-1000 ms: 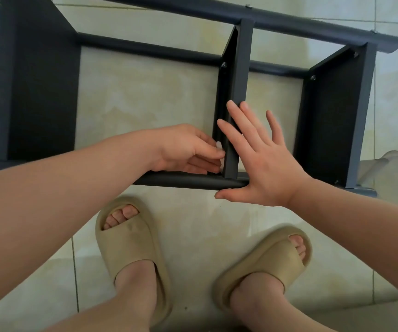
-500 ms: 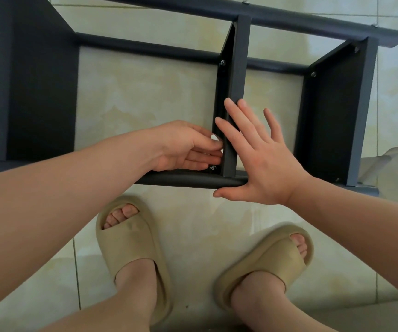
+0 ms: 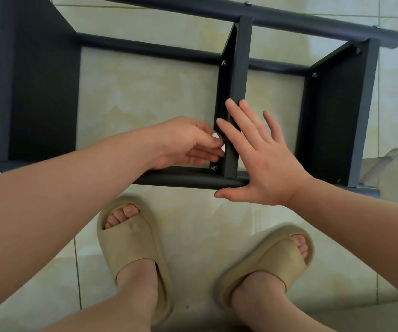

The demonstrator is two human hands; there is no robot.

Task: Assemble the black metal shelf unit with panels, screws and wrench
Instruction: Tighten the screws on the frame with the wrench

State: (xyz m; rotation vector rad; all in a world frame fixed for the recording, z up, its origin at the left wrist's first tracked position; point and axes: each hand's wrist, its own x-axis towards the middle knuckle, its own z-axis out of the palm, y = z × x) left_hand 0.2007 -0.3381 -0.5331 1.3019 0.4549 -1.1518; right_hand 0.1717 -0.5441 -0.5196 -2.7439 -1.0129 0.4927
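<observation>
Bare forearms (image 3: 61, 188), bare shins (image 3: 135, 295); pair of chunky beige open-toe slide sandals (image 3: 131, 245).

Left grip (image 3: 188, 143) curled, thumb on forefinger; right grip (image 3: 262, 161) flat, splayed

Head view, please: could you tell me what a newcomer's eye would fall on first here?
A black shelf frame lies across the tiled floor at the top. At its middle panel, the right hand rests flat and spread, while the left hand touches the panel's left side. Beige slippers stand below.
</observation>
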